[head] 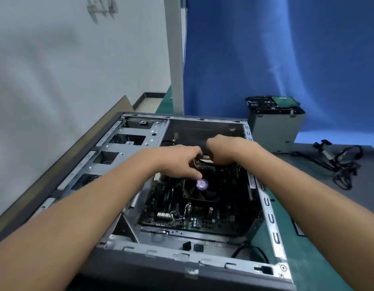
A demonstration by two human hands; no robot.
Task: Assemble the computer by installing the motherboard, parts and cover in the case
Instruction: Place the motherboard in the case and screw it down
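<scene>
An open grey computer case [140, 252] lies on its side in front of me. Inside it sits a dark green motherboard [167, 208] with a black CPU fan [205, 191] carrying a purple sticker. Both hands reach deep into the case above the fan. My left hand [177, 160] has curled fingers touching a small dark part with a pale label [205, 161] at the board's far edge. My right hand [221, 151] grips the same part from the right. What the part is stays mostly hidden by the fingers.
Empty drive bays [119, 143] line the case's left side. A grey drive cage with a green-topped drive [275, 120] stands at the back right. Loose black cables [339, 164] lie on the table to the right. A white wall is left, a blue curtain behind.
</scene>
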